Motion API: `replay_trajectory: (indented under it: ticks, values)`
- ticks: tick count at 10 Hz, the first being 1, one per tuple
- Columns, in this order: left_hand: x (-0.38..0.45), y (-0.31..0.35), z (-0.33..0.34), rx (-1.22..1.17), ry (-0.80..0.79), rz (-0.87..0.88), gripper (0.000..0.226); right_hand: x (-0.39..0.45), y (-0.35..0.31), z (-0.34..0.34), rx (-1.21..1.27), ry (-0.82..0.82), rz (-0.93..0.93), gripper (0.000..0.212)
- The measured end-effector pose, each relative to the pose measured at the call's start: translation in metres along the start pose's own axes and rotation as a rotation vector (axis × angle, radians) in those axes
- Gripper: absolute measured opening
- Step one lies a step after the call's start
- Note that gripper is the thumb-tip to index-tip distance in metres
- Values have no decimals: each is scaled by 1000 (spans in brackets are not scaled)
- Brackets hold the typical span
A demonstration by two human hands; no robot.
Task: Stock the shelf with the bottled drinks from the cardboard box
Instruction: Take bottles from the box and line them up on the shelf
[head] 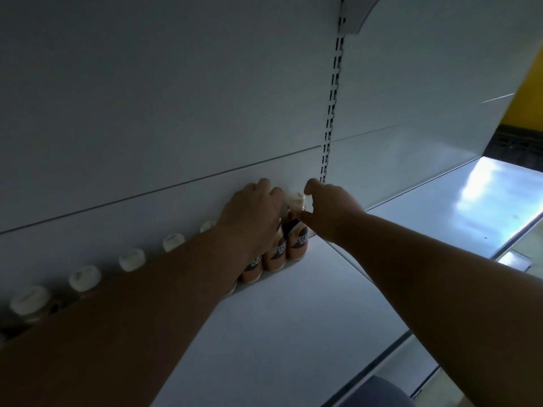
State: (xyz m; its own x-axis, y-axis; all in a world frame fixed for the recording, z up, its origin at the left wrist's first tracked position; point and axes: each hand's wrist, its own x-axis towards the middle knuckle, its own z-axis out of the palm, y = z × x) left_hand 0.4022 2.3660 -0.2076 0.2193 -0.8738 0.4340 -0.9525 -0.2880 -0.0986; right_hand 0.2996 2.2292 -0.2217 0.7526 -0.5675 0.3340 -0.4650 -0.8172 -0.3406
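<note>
Your left forearm covers most of the row of bottles point(133, 259) along the back panel point(147, 113), so you mostly just see white caps poking out. Dim light too, labels barely readable. Plenty of bare shelf point(293, 318) near you and off to the right. Your left hand point(252, 212) is draped over the far bottles' tops; your right hand point(326, 210) pinches the neck of the last bottle point(298, 236), standing at the row's right end.
</note>
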Motion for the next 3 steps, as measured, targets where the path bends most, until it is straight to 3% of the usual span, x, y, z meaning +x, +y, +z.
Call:
replay_trajectory:
  ticks: [2, 3]
  values:
    - [-54, 3, -21, -62, -63, -30, 23, -44, -26, -24, 6, -79, -8, 34]
    - [-86, 5, -26, 15, -95, -64, 21, -66, -42, -30, 81, -43, -37, 27]
